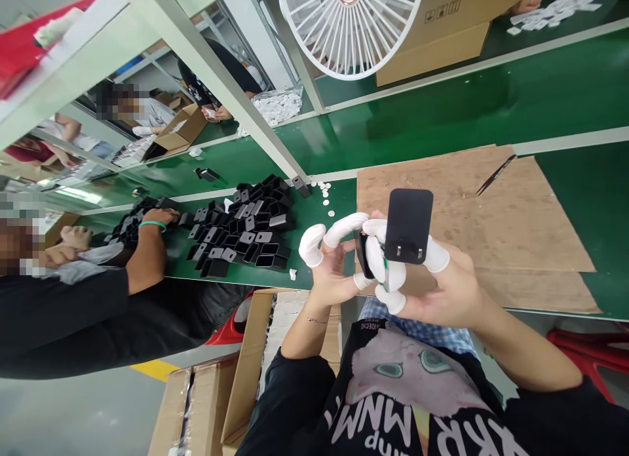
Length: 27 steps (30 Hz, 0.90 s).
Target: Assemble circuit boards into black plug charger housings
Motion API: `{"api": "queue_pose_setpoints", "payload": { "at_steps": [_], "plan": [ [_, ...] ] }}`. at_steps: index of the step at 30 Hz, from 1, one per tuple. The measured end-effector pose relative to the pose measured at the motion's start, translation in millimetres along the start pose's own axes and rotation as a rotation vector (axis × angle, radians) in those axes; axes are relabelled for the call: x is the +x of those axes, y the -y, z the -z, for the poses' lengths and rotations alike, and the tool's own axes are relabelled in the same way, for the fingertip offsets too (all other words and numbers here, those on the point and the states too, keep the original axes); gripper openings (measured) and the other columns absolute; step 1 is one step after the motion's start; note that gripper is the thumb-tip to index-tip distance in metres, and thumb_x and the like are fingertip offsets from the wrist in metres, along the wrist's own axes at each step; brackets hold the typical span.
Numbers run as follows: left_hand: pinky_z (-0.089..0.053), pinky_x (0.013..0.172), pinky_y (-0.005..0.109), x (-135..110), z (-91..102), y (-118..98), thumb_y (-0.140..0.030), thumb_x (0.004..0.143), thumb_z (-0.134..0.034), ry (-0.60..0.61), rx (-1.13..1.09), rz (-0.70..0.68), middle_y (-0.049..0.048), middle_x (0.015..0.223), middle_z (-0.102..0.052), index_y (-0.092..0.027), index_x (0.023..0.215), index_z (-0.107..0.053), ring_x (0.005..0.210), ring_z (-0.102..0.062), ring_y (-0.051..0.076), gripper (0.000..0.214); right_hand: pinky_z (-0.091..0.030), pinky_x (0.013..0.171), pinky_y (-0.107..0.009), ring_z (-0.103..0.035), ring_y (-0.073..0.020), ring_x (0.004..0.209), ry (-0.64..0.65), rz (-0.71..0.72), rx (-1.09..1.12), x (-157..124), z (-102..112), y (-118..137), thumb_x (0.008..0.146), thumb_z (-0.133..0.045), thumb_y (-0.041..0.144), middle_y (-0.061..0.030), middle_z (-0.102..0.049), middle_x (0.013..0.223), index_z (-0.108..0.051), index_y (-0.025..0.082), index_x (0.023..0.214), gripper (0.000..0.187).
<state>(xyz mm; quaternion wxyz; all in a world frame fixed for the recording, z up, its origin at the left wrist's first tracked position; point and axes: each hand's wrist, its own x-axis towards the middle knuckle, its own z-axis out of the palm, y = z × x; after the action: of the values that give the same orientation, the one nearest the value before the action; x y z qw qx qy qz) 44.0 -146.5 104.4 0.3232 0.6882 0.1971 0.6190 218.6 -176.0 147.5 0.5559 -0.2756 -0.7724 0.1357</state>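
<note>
White finger cots cover several fingertips on both hands. My left hand (337, 263), fingers curled, grips a black plastic housing (363, 254) seen edge-on. Close against it on the right is my right hand (449, 289), closed around a black rectangular charger faceplate (409, 220) with two metal prongs near its lower edge. A thin green edge, perhaps a circuit board (386, 274), shows between the right fingers and is mostly hidden by them. Both hands are raised over the front edge of the cardboard sheet (472, 227).
Tweezers (496, 174) lie on the cardboard. Left of my hands sits a pile of black housings (246, 227), with small white discs (325, 195) near it. A white fan (351, 30) hangs above. A co-worker's arm (150, 246) reaches in at left; cartons (250, 371) stand below the green bench.
</note>
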Motion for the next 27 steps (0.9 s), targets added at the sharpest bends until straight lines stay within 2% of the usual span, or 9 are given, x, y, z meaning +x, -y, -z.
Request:
{"api": "queue_pose_setpoints", "payload": {
  "at_steps": [5, 9, 15, 21, 27],
  "plan": [
    [-0.054, 0.093, 0.038, -3, 0.5, 1, -0.047, 0.059, -0.085, 0.000, 0.034, 0.033, 0.0042, 0.132, -0.059, -0.047, 0.138, -0.026, 0.120, -0.056, 0.022, 0.099, -0.059, 0.089, -0.034, -0.068, -0.0237, 0.102, -0.034, 0.061, 0.006, -1, 0, -5, 0.082, -0.065, 0.020, -0.0102, -0.069, 0.106, -0.045, 0.020, 0.136, 0.058],
    [-0.052, 0.097, 0.039, -4, -0.6, 3, -0.048, 0.059, -0.084, 0.038, -0.013, 0.047, 0.0044, 0.133, -0.058, -0.046, 0.139, -0.023, 0.124, -0.054, 0.021, 0.100, -0.060, 0.084, -0.034, -0.069, -0.0235, 0.094, 0.030, -0.015, 0.048, -5, 1, -8, 0.083, -0.065, 0.023, -0.0080, -0.069, 0.098, -0.040, 0.021, 0.141, 0.063],
    [-0.053, 0.095, 0.037, -5, -4.9, 4, -0.051, 0.060, -0.082, 0.039, -0.084, 0.071, 0.0064, 0.138, -0.055, -0.043, 0.140, -0.021, 0.128, -0.051, 0.022, 0.102, -0.059, 0.085, -0.033, -0.069, -0.0233, 0.094, 0.020, -0.054, 0.065, -4, 5, -8, 0.085, -0.067, 0.027, -0.0076, -0.069, 0.102, -0.044, 0.022, 0.139, 0.060],
    [-0.050, 0.100, 0.039, -7, -8.1, 7, -0.048, 0.066, -0.080, 0.035, -0.052, 0.022, 0.0038, 0.138, -0.055, -0.045, 0.141, -0.019, 0.129, -0.050, 0.021, 0.096, -0.061, 0.070, -0.029, -0.070, -0.0202, 0.081, -0.006, -0.022, 0.047, 1, 11, -6, 0.088, -0.063, 0.033, -0.0045, -0.071, 0.097, -0.044, 0.027, 0.138, 0.054],
    [-0.049, 0.102, 0.041, -6, -8.3, 6, -0.049, 0.065, -0.080, 0.035, -0.083, 0.028, 0.0046, 0.137, -0.056, -0.044, 0.141, -0.020, 0.130, -0.050, 0.023, 0.097, -0.061, 0.072, -0.028, -0.071, -0.0206, 0.082, -0.033, -0.016, 0.065, -1, 9, -7, 0.085, -0.069, 0.032, -0.0056, -0.070, 0.100, -0.045, 0.026, 0.138, 0.059]
  ]
}}
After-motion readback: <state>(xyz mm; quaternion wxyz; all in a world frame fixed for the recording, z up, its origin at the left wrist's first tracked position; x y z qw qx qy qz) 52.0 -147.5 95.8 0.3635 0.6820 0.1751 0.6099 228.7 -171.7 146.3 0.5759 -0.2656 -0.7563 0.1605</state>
